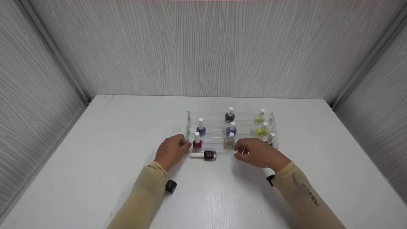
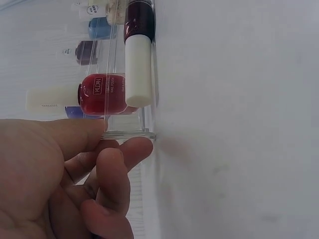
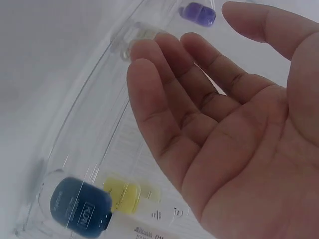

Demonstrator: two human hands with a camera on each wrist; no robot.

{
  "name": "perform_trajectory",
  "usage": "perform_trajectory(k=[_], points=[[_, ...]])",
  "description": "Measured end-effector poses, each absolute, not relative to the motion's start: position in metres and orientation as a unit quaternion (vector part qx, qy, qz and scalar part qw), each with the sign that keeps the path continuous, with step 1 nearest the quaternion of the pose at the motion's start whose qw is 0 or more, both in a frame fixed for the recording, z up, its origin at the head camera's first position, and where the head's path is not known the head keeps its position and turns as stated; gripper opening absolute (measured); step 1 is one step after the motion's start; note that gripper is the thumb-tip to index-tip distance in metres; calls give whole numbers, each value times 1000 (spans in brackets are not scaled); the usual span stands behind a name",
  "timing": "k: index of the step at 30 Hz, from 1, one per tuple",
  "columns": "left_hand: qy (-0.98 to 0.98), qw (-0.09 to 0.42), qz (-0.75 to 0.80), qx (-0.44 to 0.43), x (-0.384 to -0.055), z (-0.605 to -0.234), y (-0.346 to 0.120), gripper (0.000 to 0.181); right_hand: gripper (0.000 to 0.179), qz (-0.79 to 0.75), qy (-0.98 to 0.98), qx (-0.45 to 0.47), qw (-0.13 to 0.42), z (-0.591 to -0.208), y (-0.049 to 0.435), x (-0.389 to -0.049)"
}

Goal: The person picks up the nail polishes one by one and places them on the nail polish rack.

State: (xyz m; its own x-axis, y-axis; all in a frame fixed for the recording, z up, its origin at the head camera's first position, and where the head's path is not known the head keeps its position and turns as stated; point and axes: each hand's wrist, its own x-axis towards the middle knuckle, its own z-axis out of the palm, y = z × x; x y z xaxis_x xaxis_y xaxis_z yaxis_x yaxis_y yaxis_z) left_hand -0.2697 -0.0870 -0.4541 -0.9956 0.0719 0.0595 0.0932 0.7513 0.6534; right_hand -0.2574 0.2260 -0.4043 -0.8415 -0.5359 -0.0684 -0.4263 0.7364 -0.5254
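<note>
A clear stepped acrylic rack (image 1: pixel 210 116) holds several nail polish bottles with white caps. My left hand (image 1: pixel 172 150) is at its front left corner; in the left wrist view, thumb and forefinger pinch the clear side panel (image 2: pixel 130 134). Beside them stands a red nail polish bottle (image 2: pixel 102 93). A dark red nail polish bottle (image 1: pixel 210 155) lies on its side along the rack's front, cap to the left. My right hand (image 1: pixel 259 153) hovers by the front right, fingers loosely bent and holding nothing. Close to its fingertips is a pale glittery bottle (image 1: pixel 229 143).
On the rack's right side are yellow bottles (image 1: pixel 262 131) and, in the right wrist view, a dark blue bottle (image 3: pixel 79 206). Purple bottles (image 1: pixel 231 130) stand on the middle step. The white table (image 1: pixel 127 127) ends at a wood-grain back panel (image 1: pixel 203 47), with panels on both sides.
</note>
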Motion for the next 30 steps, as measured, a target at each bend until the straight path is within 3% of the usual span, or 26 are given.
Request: perform_trajectory(k=[6,12,30], points=[[-933,12,-357,-40,-269,-453,-85,23,33,-213,922,-303,113,-403,202,-257],[-933,17,-355,-47,-270,-455,-87,24,33,-200,910,-330,150,-399,176,-257],[-932,26,-357,-50,-270,-455,-87,24,27,-120,923,-347,117,-409,143,-257]])
